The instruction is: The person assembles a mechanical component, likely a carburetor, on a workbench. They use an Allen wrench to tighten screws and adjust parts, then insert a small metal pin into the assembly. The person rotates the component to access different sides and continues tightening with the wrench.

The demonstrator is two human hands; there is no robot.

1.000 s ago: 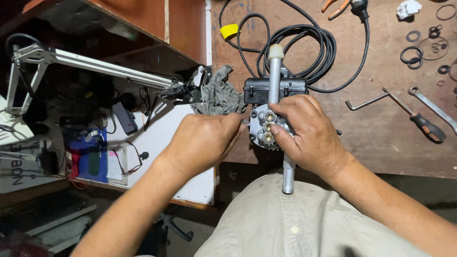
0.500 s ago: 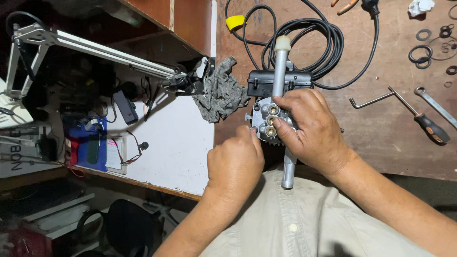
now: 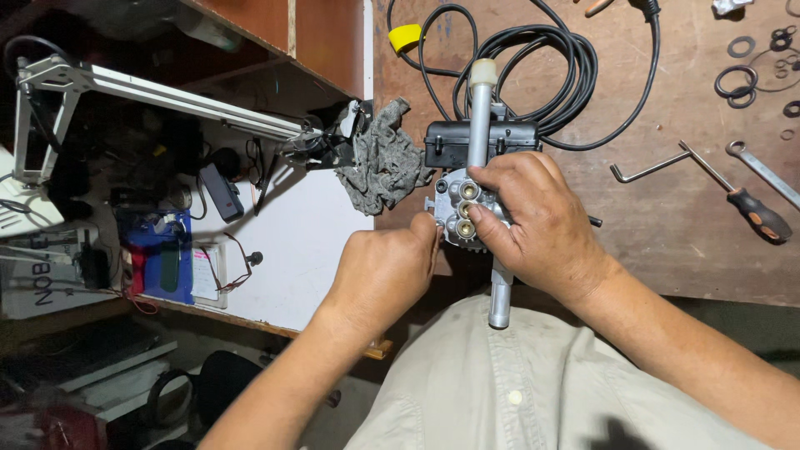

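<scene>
While gripped, ribbed cast-metal pump head (image 3: 461,210), three brass ports.

The pump block (image 3: 462,208) was silver-grey with brass-coloured round fittings on its face. The tube (image 3: 478,108) across it was grey metal with a cream cap at the far end. The box (image 3: 479,142) behind was black, as was the coiled cable (image 3: 550,67). The rag (image 3: 379,158) was mottled grey. The workbench (image 3: 667,208) was reddish-brown wood, scuffed. The screwdriver (image 3: 754,212) had a black and red handle. A tag (image 3: 406,36) was yellow. The shirt (image 3: 533,383) was pale beige.
</scene>
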